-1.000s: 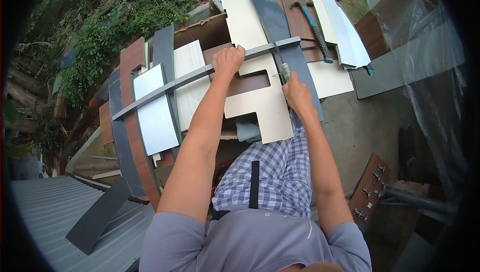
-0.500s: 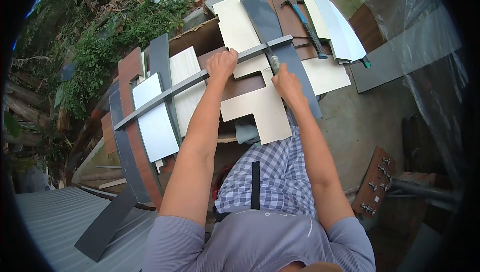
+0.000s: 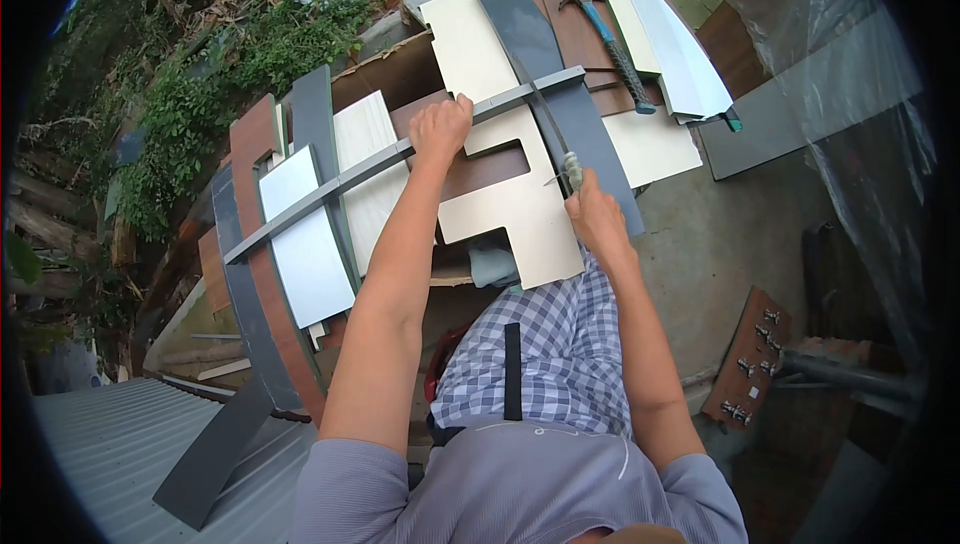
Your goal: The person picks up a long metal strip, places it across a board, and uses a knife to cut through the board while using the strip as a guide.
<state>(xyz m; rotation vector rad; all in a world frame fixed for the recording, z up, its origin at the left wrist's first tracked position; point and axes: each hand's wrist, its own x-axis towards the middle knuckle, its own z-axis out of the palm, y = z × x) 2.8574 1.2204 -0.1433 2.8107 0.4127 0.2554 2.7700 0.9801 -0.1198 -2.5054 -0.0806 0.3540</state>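
Note:
A long grey metal bar (image 3: 370, 166) lies diagonally across several boards. My left hand (image 3: 440, 131) is closed around its middle. In my right hand (image 3: 597, 209) is the handle of a thin-bladed saw (image 3: 548, 116), whose blade crosses the bar near its right end. Under the bar there are a cream board with cut-outs (image 3: 515, 206), a dark grey board (image 3: 590, 134) and a white panel (image 3: 303, 234). The saw's far end rests over the dark board, its exact tip hard to make out.
A hammer with a blue and black handle (image 3: 612, 44) lies on the boards at the upper right. A brown board with metal hinges (image 3: 745, 359) is at the lower right. Clear plastic sheeting (image 3: 850, 94) hangs at the right, and plants (image 3: 190, 124) grow at the left.
My right hand has moved down and to the right, drawing the saw back toward my body. My left hand stays on the bar.

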